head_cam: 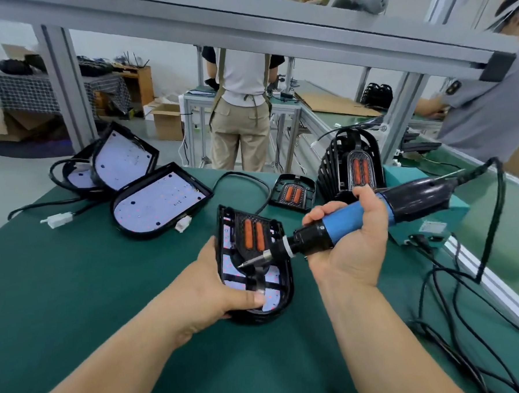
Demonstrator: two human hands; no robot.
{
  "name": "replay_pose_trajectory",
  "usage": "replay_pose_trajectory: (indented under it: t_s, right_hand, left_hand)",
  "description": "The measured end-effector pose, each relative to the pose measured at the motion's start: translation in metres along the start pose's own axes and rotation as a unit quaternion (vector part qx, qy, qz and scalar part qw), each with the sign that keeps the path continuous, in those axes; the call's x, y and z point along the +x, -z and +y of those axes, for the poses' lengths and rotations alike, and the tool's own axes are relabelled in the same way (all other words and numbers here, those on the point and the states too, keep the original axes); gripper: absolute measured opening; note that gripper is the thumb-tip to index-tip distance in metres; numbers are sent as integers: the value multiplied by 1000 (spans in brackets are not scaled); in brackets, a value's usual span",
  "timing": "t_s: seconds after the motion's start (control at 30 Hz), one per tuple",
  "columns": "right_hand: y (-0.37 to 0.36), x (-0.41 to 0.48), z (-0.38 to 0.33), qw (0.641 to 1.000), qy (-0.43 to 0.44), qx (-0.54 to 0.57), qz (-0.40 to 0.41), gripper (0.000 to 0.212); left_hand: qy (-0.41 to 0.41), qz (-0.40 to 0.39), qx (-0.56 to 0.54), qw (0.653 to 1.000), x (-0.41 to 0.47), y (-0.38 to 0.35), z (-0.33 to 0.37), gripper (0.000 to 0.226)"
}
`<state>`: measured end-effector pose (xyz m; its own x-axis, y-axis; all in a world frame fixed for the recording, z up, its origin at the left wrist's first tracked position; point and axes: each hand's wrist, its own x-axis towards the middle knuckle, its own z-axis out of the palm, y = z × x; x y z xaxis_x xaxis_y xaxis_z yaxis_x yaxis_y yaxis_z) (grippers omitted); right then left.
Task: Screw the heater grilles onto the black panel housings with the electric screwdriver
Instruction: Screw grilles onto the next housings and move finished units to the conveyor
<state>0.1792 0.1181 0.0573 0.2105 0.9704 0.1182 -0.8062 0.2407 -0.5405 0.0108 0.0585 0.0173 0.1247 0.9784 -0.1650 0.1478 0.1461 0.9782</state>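
- Two hands work over the green mat [77, 296]; both forearms run off the lower edge of the view.
- The left hand [215, 291] grips a black panel housing [287, 273] by its near left edge and holds it tipped up off the mat. The thumb lies over the rim onto the white board inside; the other fingers are hidden behind the shell.
- A heater grille [253, 235] with two orange bars sits in the upper part of that housing.
- The right hand [354, 245] is wrapped round the blue barrel of the electric screwdriver [343, 220]. The bit points left into the housing, just below the grille. Whether the tip touches a screw cannot be made out.
- Three spare housings [159, 201] lie open side up at far left; the rearmost is mostly covered.
- A loose grille [292, 193] lies beyond the hands, beside a stack of black ribbed parts [329, 168].
- A teal box [428, 226] is half hidden behind the screwdriver.
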Motion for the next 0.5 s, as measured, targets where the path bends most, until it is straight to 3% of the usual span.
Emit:
replay_pose_trajectory:
  t_s: [0.17, 0.33, 0.5]
  right_hand:
    - [-1, -2, 1, 998, 33, -40, -22, 37]
    - [0, 2, -7, 997, 59, -31, -25, 34]
    - [0, -1, -7, 997, 59, -29, -32, 36]
  left_hand:
    - [-69, -5, 5, 998, 2, -3, -5, 78]
    - [-106, 5, 54, 993, 1, -4, -5, 112]
    - [-116, 11, 94, 989, 3, -5, -4, 120]
